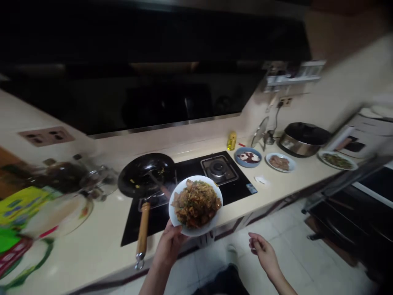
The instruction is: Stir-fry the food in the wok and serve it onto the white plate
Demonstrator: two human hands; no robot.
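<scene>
In our left hand (pixel 170 244) we are gripping the heaped plate (pixel 195 205) by its near rim; our right hand (pixel 263 250) is hanging half-open, empty. Beyond, the wok (pixel 146 175) is sitting. One-handed, it could tip, spilling food.

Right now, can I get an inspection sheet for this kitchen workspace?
Surface: pale countertop with a black gas hob set in it.
Things in hand: white plate heaped with brown cooked food, carried above the counter edge.
Clutter: black wok with wooden handle on the hob; blue bowl; two small dishes of food; oil bottle; rice cooker; blurred packets at left.
Hands: left hand grips the plate rim; right hand free, fingers loosely curled.
Cables: a cord hangs from the wall socket.
Surroundings: dark range hood, tiled floor.
</scene>
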